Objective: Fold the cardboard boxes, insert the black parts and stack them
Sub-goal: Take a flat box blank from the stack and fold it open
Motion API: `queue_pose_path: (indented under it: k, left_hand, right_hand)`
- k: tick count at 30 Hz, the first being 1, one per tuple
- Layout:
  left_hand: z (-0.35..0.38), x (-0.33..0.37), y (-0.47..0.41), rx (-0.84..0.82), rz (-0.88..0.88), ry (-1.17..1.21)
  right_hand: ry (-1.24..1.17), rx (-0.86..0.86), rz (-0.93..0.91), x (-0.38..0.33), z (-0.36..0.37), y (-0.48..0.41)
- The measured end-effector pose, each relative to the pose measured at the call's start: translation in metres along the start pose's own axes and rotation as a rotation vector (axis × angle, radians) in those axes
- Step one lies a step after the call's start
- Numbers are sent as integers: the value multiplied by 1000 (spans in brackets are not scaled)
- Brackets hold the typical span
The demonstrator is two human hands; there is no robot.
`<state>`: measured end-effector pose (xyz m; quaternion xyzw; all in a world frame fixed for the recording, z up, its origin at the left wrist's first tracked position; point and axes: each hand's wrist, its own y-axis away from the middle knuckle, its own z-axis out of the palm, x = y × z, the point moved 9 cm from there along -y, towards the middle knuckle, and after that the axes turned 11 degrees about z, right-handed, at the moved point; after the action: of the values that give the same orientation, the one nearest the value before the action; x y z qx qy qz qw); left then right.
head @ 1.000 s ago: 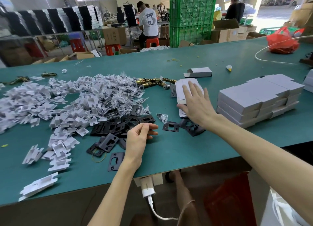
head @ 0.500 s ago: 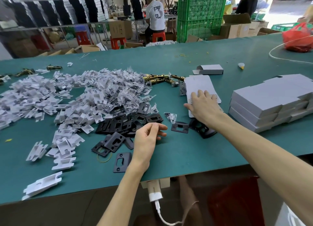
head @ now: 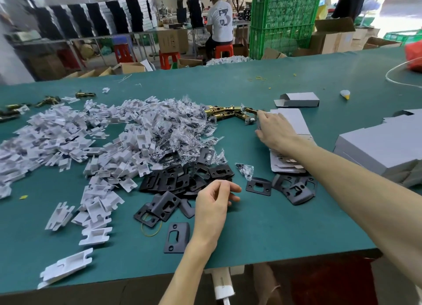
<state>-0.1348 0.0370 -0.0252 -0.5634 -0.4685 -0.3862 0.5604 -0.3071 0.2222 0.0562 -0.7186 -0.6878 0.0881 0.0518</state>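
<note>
Your right hand (head: 274, 131) spread on the cardboard sheets (head: 294, 122), right of the black plates (head: 178, 179) | left hand (head: 214, 202) loosely curled, just beside them.

Bare left hand (head: 213, 204), bare right hand (head: 275, 132), long uncovered forearms (head: 342, 174)

A short stack of flat grey cardboard blanks (head: 294, 124) lies right of centre, its near end fanned. Above it, one folded grey box (head: 299, 100) lies on its side, end flap open to the left. Finished grey boxes (head: 383, 145) sit stacked at the right edge. Black plates (head: 182, 179) with punched slots and screw holes lie heaped mid-frame, with a single plate (head: 177, 237) flat at lower centre and a few more (head: 295, 189) just below the blanks.
</note>
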Motion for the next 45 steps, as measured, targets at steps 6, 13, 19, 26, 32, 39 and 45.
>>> queue_pose_path:
  k: [6, 13, 19, 26, 32, 39, 45]
  left_hand:
    - [0, -3, -1, 1, -4, 8]
    - [1, -2, -2, -3, -4, 10]
    - [0, -1, -1, -5, -6, 5]
    - [0, -2, 0, -1, -8, 6]
    - [0, -2, -1, 9, -14, 16]
    - [-1, 0, 1, 23, -24, 27]
    - [-3, -1, 1, 28, -26, 23]
  right_hand:
    - [80, -47, 100, 2, 25, -19]
    - [113, 17, 85, 2, 20, -17]
    - [38, -121, 298, 17, 20, -7]
    - [3, -261, 423, 37, 31, 12]
    - [-24, -175, 294, 31, 8, 34]
    - [-61, -28, 147, 33, -32, 62]
    - [-40, 271, 139, 33, -84, 76]
